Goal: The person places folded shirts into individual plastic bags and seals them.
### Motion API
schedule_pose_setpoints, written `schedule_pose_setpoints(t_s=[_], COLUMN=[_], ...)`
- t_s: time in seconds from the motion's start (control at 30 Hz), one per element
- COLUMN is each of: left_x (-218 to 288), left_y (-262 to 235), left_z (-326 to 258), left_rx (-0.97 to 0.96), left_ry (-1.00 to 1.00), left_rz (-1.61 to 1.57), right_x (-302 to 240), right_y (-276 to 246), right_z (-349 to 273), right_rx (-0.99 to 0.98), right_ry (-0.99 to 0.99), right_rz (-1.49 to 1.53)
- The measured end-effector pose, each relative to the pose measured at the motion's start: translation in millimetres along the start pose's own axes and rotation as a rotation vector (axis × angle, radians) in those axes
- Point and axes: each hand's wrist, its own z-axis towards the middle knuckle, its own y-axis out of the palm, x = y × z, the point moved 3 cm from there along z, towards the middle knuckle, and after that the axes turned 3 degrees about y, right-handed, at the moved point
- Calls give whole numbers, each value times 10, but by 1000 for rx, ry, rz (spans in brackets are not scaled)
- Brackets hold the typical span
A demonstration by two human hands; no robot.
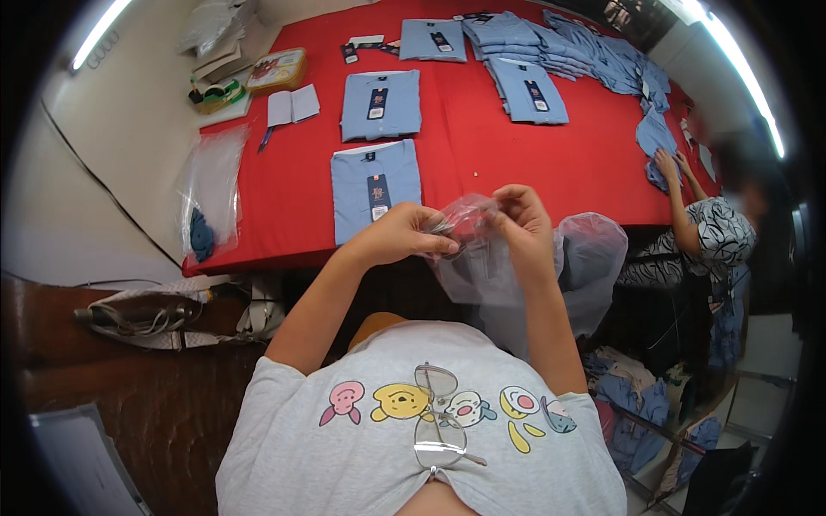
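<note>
Between my two hands, at the table's near edge, is a clear plastic bag (482, 275), its lower part hanging down over the edge. The fingers of my left hand (404, 234) pinch one side of its upper end. My right hand (523, 219) pinches the other side with thumb and fingers. Just beyond my left hand lies a folded light blue shirt (353, 185) with a dark tag. Behind it is a second folded blue shirt (357, 103), also tagged.
The red-covered table (533, 172) bears more folded shirts (527, 90) and a blue pile (594, 52). At left lie flat plastic bags (215, 185), a notebook (292, 107), a tape dispenser (215, 95) and a plastic tub (277, 70). A co-worker (718, 228) handles blue cloth at right.
</note>
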Motion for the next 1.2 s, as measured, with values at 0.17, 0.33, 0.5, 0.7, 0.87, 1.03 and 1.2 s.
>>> schedule_pose_setpoints(t_s=[0.17, 0.33, 0.5, 0.7, 0.87, 1.03, 1.2], left_x=[-316, -408, -292, -391, -371, -538, -645], left_y=[237, 349, 250, 123, 56, -67, -7], left_z=[116, 144, 25, -198, -421, -507, -412], left_rx=[130, 0, -12, 50, -32, 183, 285], left_ry=[-2, 39, -51, -109, -119, -94, -16], left_rz=[-241, -274, -127, -218, -238, -231, -273], right_x=[-270, 33, 228, 303, 395, 212, 101], right_y=[-154, 135, 155, 178, -264, -272, 86], right_z=[-255, -319, -248, -106, 145, 84, -274], right_rx=[262, 54, 84, 129, 353, 270, 340], right_ry=[-437, -480, -484, -248, 5, -12, -357], right_rz=[-809, -936, -888, -752, -395, -286, -944])
